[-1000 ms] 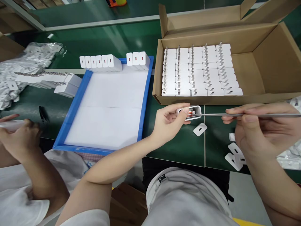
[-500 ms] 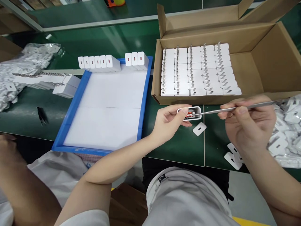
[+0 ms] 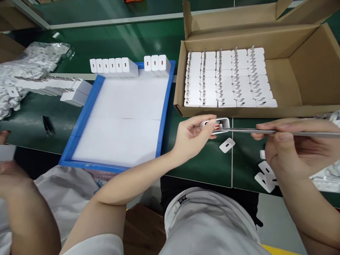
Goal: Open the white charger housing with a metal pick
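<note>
My left hand (image 3: 195, 136) pinches a white charger shell (image 3: 220, 126) with its open end facing right, red parts showing inside. My right hand (image 3: 294, 147) grips long metal tweezers (image 3: 252, 131) held level, their tip inside the shell's open end. A loose white cover plate (image 3: 227, 145) lies flat on the green table just below the shell. More white plates (image 3: 265, 173) lie under my right hand.
An open cardboard box (image 3: 305, 67) holds rows of white chargers (image 3: 228, 78). A blue tray (image 3: 79, 131) carries chargers (image 3: 130, 66) along its far edge. Another person's arm (image 3: 23, 198) is at the lower left. Bagged parts (image 3: 16, 81) lie far left.
My right hand lowered the tweezers to level and pushed their tip into the shell. The other person's hand at the left moved.
</note>
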Tool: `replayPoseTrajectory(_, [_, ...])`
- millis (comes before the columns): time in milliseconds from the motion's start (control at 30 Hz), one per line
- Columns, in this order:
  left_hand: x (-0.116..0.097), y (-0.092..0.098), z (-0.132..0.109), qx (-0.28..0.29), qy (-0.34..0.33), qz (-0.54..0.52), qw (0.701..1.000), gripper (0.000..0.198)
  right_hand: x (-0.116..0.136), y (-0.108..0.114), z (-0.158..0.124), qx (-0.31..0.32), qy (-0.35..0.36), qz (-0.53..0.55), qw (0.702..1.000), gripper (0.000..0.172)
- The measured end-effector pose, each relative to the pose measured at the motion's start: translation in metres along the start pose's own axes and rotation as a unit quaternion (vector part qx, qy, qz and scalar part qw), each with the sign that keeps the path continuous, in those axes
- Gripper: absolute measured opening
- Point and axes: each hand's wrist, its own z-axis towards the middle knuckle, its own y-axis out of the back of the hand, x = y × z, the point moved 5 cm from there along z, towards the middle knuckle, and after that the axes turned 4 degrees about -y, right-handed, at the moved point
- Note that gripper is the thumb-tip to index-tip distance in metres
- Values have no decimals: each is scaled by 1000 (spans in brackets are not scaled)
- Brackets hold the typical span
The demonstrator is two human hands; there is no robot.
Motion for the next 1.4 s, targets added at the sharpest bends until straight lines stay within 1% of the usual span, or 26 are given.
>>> replayPoseTrajectory(67, [-1, 0, 0, 2, -6, 4, 1000, 32, 3, -5, 1, 10, 70, -17, 997, 9])
replayPoseTrajectory(100, [-3, -1, 0, 7, -9, 7, 1000, 32, 3, -7, 2, 20, 81, -15, 996, 10])
replayPoseTrajectory(200, [-6, -2, -1, 27, -11, 8, 1000, 30, -2, -10, 6, 60, 58, 17, 996, 12])
replayPoseTrajectory(300, [-7, -3, -1, 49, -2, -9, 999, 32, -1, -8, 8, 78, 61, 32, 995, 12])
replayPoseTrajectory(433, [-7, -3, -1, 61, 3, -41, 997, 33, 3, -5, 7, 68, 89, 5, 994, 10])
replayPoseTrajectory(600, [-7, -5, -1, 67, 15, -75, 995, 29, 8, -6, 6, 84, 89, 16, 992, 14])
replayPoseTrajectory(667, [-8, -6, -2, 69, 17, -74, 995, 27, 11, -6, 5, 82, 88, 7, 993, 16])
replayPoseTrajectory(800, [-9, -6, -2, 66, 16, -42, 997, 30, 12, -1, 6, 50, 84, -45, 994, 13])
replayPoseTrajectory(867, [-10, -6, -3, 68, 3, -33, 997, 31, 11, 1, 7, 46, 103, -51, 992, 11])
replayPoseTrajectory(1000, [-10, -8, -4, 78, -22, -39, 996, 26, 11, 3, 9, 53, 185, -36, 981, 13])
replayPoseTrajectory(1033, [-10, -8, -4, 80, -27, -38, 996, 24, 12, 4, 9, 53, 196, -32, 979, 14])
replayPoseTrajectory(1100, [-11, -8, -4, 86, -45, -34, 995, 23, 14, 4, 9, 63, 183, -33, 980, 16])
replayPoseTrajectory(1233, [-13, -7, -6, 96, -92, -19, 991, 22, 18, 1, 6, 93, 113, -52, 988, 20])
replayPoseTrajectory(1267, [-14, -7, -6, 97, -104, -11, 990, 21, 19, 0, 6, 92, 114, -53, 988, 20])
replayPoseTrajectory(1333, [-15, -7, -7, 100, -134, 5, 986, 20, 19, 0, 6, 71, 146, -47, 986, 19])
replayPoseTrajectory(1400, [-17, -7, -7, 100, -161, 23, 982, 21, 16, 4, 9, 24, 178, -29, 983, 13])
